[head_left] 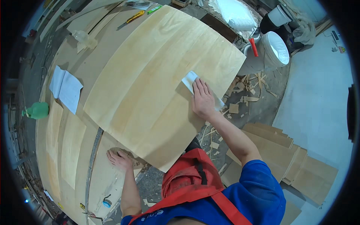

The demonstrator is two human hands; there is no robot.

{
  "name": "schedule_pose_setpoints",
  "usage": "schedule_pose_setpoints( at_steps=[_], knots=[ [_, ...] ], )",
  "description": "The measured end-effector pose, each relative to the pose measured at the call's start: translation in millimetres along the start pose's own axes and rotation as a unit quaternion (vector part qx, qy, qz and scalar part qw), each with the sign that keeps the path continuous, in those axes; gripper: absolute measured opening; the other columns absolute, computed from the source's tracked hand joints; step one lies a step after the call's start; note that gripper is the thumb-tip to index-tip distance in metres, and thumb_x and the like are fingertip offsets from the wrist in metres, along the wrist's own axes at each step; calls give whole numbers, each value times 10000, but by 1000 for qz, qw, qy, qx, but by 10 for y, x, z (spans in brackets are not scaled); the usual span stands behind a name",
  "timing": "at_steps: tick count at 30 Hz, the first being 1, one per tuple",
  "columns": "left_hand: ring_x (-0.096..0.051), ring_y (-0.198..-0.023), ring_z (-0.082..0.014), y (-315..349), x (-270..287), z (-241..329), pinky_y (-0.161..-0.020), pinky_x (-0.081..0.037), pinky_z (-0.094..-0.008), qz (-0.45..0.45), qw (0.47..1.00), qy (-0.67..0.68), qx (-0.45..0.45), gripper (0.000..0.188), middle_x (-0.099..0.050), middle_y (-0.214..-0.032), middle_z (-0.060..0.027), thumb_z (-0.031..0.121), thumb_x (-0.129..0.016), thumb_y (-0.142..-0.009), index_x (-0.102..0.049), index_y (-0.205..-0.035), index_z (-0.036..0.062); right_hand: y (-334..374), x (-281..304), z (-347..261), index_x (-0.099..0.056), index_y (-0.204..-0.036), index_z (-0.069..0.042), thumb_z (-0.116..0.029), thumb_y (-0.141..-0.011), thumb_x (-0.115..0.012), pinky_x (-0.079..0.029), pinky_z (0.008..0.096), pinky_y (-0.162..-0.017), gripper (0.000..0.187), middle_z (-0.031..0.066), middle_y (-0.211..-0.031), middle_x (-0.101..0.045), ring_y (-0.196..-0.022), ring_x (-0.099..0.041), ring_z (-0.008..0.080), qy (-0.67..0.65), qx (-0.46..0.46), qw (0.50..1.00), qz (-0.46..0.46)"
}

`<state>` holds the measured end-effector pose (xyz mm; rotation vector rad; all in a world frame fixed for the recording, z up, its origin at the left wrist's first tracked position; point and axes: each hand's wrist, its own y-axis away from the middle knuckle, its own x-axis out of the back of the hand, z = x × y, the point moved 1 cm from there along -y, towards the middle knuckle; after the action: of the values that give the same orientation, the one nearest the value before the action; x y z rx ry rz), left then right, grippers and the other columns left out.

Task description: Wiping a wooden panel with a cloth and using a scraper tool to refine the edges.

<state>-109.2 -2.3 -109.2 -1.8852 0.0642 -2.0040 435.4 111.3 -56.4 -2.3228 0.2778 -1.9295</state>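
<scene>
green bottle (37,110), capped with a nozzle, at the far left edge of the workbench (109,178). white papers (67,90), creased, lying on the bench to its right. clear plastic item (83,38), exact kind unclear, farther back. dark narrow strip (92,165), long, running along the bench toward the near edge. small round item (107,203), blue and pale, near the bench's near edge. left hand (120,159), back upward, fingers loosely spread, resting on the bench just beside the panel's near left edge; its grip is wide and holds nothing visible. yellow utility knife (132,19), blade out, behind the panel. small green object (154,9), right of the knife. wooden panel (150,82), large, pale, grained, lying over the bench with its near right part reaching past it. red apron (191,174), worn over a blue shirt, near the panel's near corner. white pad (189,78), flat on the panel's right half. right hand (204,100), laid over the pad, fingers together and stretched; whether they close round its edges cannot be told. wood scraps (245,90), scattered on the floor. red-handled tool (254,47), beside a white bucket (269,56). flat boards (296,157), stacked, far right.
</scene>
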Motion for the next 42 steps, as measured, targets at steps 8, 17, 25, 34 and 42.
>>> schedule_pose_setpoints(
  at_steps=[8, 17, 25, 34, 42],
  knots=[
    [-438, -1474, -400, 22, -27, 0, -1205, -348, -540, -22, 1000, -9, 15, 568, -488, -1563, -228, 364, -524, -1081, -470, -1519, 5, -815, -90, 316, -451, -1490, 132, -193, -1016, -532, -286, 563, -1263, 581, 347, -1572, -438, -1499, -392, 479, 15, -82, 996, 40],
    [-431, -1477, -407, 18, -90, 97, -1208, -344, -547, -33, 999, -14, 18, 606, -463, -1582, -231, 428, -471, -1095, -461, -1536, 12, -1521, -145, 1166, -473, -1484, 107, -204, -1018, -538, -305, 540, -1257, 564, 299, -1569, -472, -1475, -430, 465, 25, -112, 990, 80],
    [-425, -1480, -408, 20, -53, 9, -1201, -349, -552, -39, 998, -31, 31, 624, -452, -1589, -228, 451, -460, -1097, -457, -1541, 12, -1519, -97, 1061, -502, -1448, 103, -209, -1012, -543, -328, 534, -1242, 538, 310, -1546, -490, -1472, -424, 471, 12, -80, 994, 71],
    [-430, -1468, -423, 19, -42, -12, -1195, -344, -559, -41, 998, -34, 31, 639, -449, -1587, -244, 456, -449, -1095, -450, -1552, 10, -1008, -173, 445, -434, -1488, 138, -124, -965, -565, -328, 563, -1237, 600, 328, -1556, -463, -1471, -420, 480, -26, -7, 998, 62],
    [-432, -1465, -427, 21, -81, -6, -1180, -357, -565, -45, 998, -31, 22, 666, -435, -1596, -240, 488, -431, -1098, -439, -1553, 1, -1709, -32, 1428, -501, -1447, 123, -127, -992, -547, -312, 554, -1253, 521, 320, -1525, -506, -1467, -446, 467, 1, -83, 987, 135]
  ],
)
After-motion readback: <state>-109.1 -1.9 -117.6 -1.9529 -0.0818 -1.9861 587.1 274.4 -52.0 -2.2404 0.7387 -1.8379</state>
